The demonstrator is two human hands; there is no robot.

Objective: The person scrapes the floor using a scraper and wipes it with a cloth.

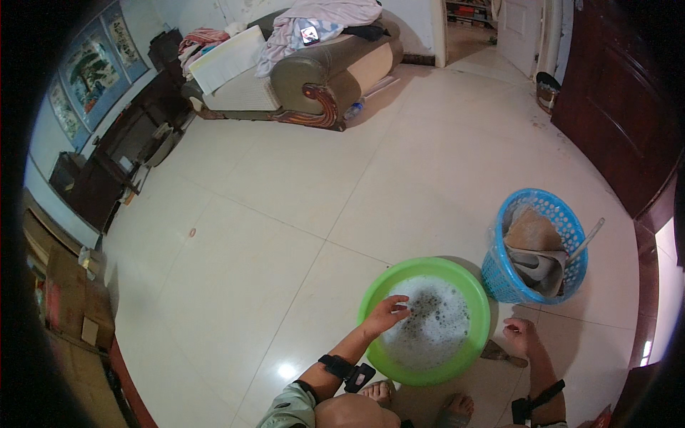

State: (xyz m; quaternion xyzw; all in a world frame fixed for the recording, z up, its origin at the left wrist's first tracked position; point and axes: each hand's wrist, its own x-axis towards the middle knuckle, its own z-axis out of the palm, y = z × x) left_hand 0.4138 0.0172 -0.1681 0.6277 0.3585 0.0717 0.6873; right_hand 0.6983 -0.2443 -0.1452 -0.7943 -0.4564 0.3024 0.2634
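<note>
A round green basin (483,324) of foamy, greyish water stands on the floor in front of me. Over its left side hovers my left hand (389,314), open, with loosely bent fingers and nothing in them. My right hand (521,334) is off the basin's right rim, fingers loosely curled and apart, with nothing visible in it. Below that hand, a brownish wedge-shaped thing with a short handle (501,353) lies on the floor close to the basin. What lies under the foam (435,321) is hidden.
A blue plastic basket (499,274), holding brown and grey pieces and a light stick (586,239), stands right behind the basin. My feet (457,408) are at its near edge. Farther off are a sofa (303,75), cardboard boxes (78,299) on the left and a dark door (617,107).
</note>
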